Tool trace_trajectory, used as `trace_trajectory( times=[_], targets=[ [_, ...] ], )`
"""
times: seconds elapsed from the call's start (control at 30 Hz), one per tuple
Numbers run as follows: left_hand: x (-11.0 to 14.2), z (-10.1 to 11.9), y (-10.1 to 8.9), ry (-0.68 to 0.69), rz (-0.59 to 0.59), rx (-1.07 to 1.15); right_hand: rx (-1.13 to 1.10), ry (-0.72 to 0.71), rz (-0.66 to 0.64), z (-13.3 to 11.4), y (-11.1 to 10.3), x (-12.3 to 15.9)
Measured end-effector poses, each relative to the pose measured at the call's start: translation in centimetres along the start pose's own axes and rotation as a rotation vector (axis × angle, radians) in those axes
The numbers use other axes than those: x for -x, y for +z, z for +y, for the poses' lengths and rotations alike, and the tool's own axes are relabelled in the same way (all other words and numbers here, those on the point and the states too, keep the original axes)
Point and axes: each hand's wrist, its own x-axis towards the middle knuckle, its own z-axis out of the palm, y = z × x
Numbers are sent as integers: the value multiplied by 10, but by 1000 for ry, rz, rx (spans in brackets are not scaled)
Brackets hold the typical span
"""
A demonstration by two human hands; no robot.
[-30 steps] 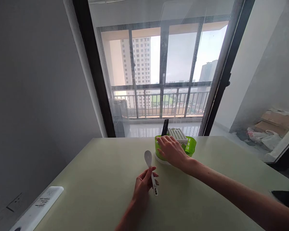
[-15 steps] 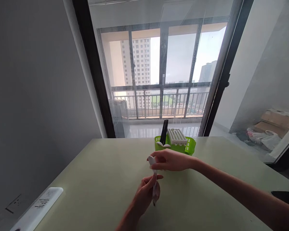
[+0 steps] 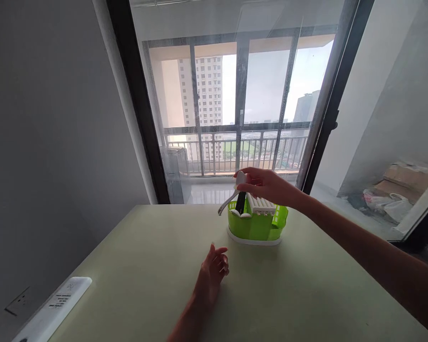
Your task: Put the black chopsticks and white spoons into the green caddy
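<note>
My right hand (image 3: 266, 184) is closed around a white spoon (image 3: 240, 178), gripping it near its bowl. The spoon slants over the left end of a green basket (image 3: 249, 230) with a white base, its handle pointing down and to the left. Black chopsticks (image 3: 240, 204) stand in the basket, partly hidden by the hand and spoon. Beside them lies a white slotted piece (image 3: 262, 204). Two white rounded pieces (image 3: 246, 215) show at the front rim. My left hand (image 3: 214, 268) holds nothing, low over the table in front of the basket, its fingers loosely bent and apart.
The pale green table (image 3: 146, 256) reaches back to a glass door with a dark frame (image 3: 137, 102). A long white device with dark slots (image 3: 62, 301) lies along the left edge. Behind glass on the right are a cardboard box (image 3: 410, 178) and plastic bags.
My left hand has let go of the spoon and dropped back slightly. My right hand has carried the spoon up and away to above the basket, its handle swinging to the left.
</note>
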Motion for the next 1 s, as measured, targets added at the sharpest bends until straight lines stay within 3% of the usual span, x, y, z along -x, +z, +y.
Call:
trace_trajectory(
  times=[0.13, 0.27, 0.5, 0.73, 1.0],
  targets=[
    [-1, 0, 0, -11, 19, -8, 354, -22, 42, 13, -8, -27],
    [-1, 0, -1, -12, 8, -38, 519, 36, -102, 31, 7, -45],
    [-2, -3, -3, -22, -13, -57, 561, 97, -283, 53, 33, -62],
    [0, -4, -1, -28, -15, -81, 571, 151, -448, 72, 43, -79],
    [2, -4, 3, -34, -19, -74, 573, 211, -540, 86, 52, -85]
  ],
)
